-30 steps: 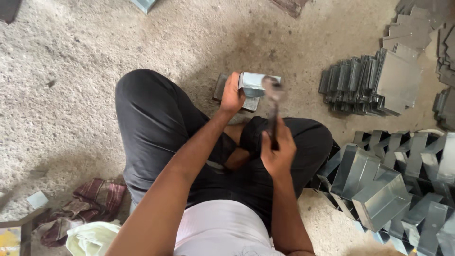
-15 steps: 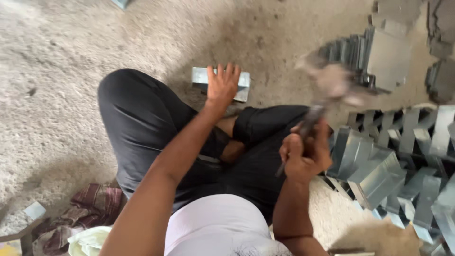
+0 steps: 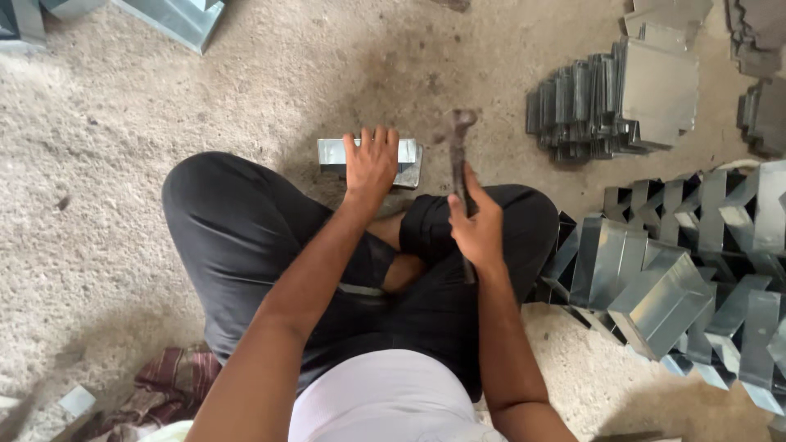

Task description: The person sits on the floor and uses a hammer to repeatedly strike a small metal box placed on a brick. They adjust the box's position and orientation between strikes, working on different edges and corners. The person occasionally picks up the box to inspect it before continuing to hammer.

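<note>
Left hand (image 3: 372, 164) pressed flat, fingers spread, on small folded grey sheet-metal box (image 3: 370, 157) lying on concrete floor (image 3: 164, 106) (before crossed legs). Right hand (image 3: 477, 223) clenched round dark metal hammer (image 3: 459, 172), head just beside box.

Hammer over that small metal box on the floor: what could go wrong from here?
1. The left hand lies flat on the metal box, beside the hammer; a stray blow could hit fingers.
2. The right hand has its grip mid-handle, so aim may wander.
3. Folded sheet-metal pieces beside the knee could cut.
</note>
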